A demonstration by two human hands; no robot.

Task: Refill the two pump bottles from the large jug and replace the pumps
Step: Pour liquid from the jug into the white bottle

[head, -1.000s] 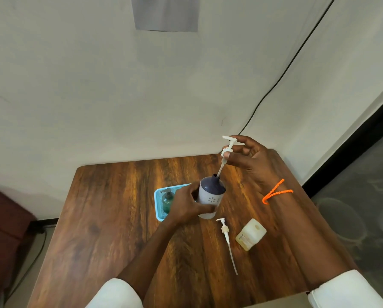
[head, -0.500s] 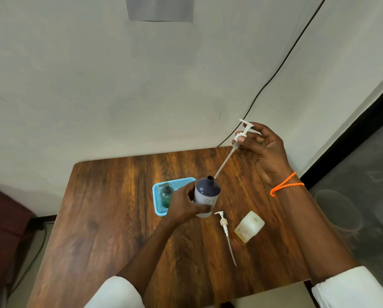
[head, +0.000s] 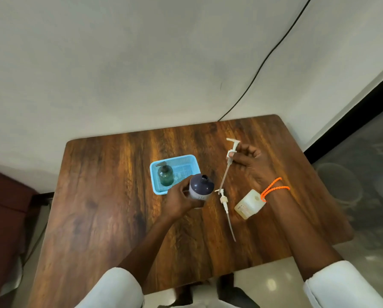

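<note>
Pump bottle (head: 201,188), uncapped, stands upright in the left hand (head: 181,200) curled round its side, while the right hand (head: 247,162), to its right, pinches the withdrawn pump (head: 229,160), whose long tube slants down toward the second pump (head: 225,207) just beside the bottle.

Open navy-topped bottle (head: 201,189), two loose pumps (head: 230,157), jug (head: 249,204)

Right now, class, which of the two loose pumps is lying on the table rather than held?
The pump on the table, between the purple-topped bottle and the jug; the right hand holds the other pump aloft.
</note>
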